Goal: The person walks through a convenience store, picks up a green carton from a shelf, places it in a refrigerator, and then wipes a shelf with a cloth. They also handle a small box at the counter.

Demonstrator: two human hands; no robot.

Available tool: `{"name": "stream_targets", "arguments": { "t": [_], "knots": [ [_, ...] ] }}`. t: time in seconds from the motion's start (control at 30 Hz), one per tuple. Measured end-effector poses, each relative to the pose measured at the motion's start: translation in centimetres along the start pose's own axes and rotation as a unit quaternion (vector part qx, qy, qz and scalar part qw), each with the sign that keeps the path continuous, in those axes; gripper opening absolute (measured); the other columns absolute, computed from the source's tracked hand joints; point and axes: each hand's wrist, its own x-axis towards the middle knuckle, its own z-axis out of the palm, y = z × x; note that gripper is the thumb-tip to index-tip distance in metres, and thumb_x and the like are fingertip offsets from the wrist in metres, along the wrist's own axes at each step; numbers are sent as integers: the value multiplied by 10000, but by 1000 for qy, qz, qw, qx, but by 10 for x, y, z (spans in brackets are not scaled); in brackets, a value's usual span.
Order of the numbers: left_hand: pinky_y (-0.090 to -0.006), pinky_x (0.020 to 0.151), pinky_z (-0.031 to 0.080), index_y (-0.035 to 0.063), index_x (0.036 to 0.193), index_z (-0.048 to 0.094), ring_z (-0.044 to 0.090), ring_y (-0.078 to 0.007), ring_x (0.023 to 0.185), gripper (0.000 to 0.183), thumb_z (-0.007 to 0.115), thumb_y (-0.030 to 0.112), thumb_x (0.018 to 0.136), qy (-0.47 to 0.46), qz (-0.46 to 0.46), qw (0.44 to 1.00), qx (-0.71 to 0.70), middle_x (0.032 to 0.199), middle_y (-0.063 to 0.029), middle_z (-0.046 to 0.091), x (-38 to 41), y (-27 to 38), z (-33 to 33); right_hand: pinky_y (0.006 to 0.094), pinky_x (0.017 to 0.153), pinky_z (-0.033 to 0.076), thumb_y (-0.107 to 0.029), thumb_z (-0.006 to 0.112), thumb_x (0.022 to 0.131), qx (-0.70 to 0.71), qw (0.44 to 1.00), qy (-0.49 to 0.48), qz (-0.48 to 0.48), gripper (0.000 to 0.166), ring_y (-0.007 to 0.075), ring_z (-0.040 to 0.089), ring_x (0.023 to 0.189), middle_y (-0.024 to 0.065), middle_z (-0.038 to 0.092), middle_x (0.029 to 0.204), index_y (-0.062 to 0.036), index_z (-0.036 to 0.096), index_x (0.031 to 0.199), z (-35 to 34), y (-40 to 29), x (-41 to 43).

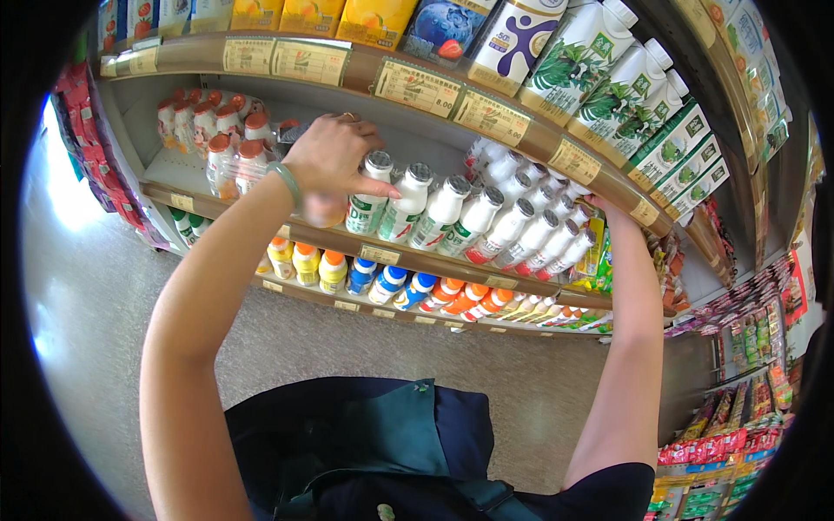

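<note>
My left hand (335, 156), with a ring and a green bangle (287, 182), is at the left end of a row of white plastic drink bottles on the middle shelf. Its thumb lies across the front of the nearest green-labelled bottle (367, 211); the fingers pass behind the cap, and their grip is hidden. More green-labelled bottles (432, 215) and red-labelled bottles (508, 231) stand to the right, dark-capped and slightly tilted. At the row's right end is my right hand (601, 203), mostly covered by the upper shelf edge and bottles.
Orange-capped bottles in clear wrap (221, 166) stand on the left. Cartons (580, 71) fill the shelf above, whose edge (417, 84) carries price tags. Yellow, blue and orange-capped bottles (391, 283) line the lower shelf. Green-yellow packets (596, 260) sit near my right forearm.
</note>
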Motion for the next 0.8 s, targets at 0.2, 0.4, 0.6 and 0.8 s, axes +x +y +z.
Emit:
{"name": "stream_targets", "arguments": {
  "t": [0.2, 0.4, 0.6, 0.8],
  "knots": [
    [-382, 827, 483, 43, 966, 678, 614, -291, 919, 722, 600, 703, 684, 21, 9, 1000, 1, 1008, -91, 644, 1, -1, 6, 328, 695, 498, -256, 566, 919, -16, 999, -38, -18, 238, 173, 593, 851, 60, 638, 983, -75, 580, 1074, 28, 3, -20],
    [-386, 831, 480, 62, 986, 675, 605, -289, 949, 720, 601, 710, 679, 22, 0, 1000, -3, 1029, -82, 629, 3, 1, 8, 322, 709, 504, -223, 581, 913, -58, 990, -119, -44, 231, 170, 595, 867, 71, 635, 1000, -56, 582, 1073, 100, 24, -62],
    [-387, 823, 483, 83, 989, 675, 606, -290, 946, 702, 620, 705, 668, -13, -20, 1000, 12, 1009, -81, 618, 2, 4, -1, 315, 723, 510, -190, 596, 907, -80, 971, -194, -111, 226, 168, 597, 883, 82, 633, 1017, -36, 584, 1071, 195, 62, -67],
    [-389, 794, 494, 135, 1003, 681, 616, -291, 912, 653, 633, 692, 666, -7, -16, 1000, 7, 994, -80, 620, 1, 2, 2, 309, 738, 517, -157, 611, 901, -91, 961, -198, -168, 221, 166, 599, 899, 93, 630, 1035, -16, 586, 1070, 242, 102, -56]
  ]
}}
